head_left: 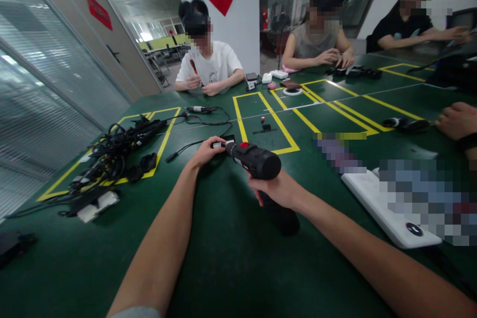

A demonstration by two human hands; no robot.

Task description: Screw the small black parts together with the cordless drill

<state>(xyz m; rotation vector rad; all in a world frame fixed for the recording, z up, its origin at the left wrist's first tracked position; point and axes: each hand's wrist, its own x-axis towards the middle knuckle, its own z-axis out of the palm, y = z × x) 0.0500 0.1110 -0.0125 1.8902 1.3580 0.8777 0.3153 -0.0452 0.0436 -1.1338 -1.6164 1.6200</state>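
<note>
A black cordless drill [257, 161] with a red switch on top points left over the green table [223, 258]. My right hand [278, 190] is wrapped round its grip, just under the body. At the drill's front end my left hand [204, 151] pinches the chuck, fingers closed on the tip. Both forearms reach in from the bottom edge. A black cable [190, 146] runs leftward from beside my left hand.
A tangle of black cables and chargers [112, 159] lies inside a yellow-taped box at the left. A white flat device [391, 213] lies at the right. Three people sit at the far side, and another person's hand [456, 120] rests at the right edge.
</note>
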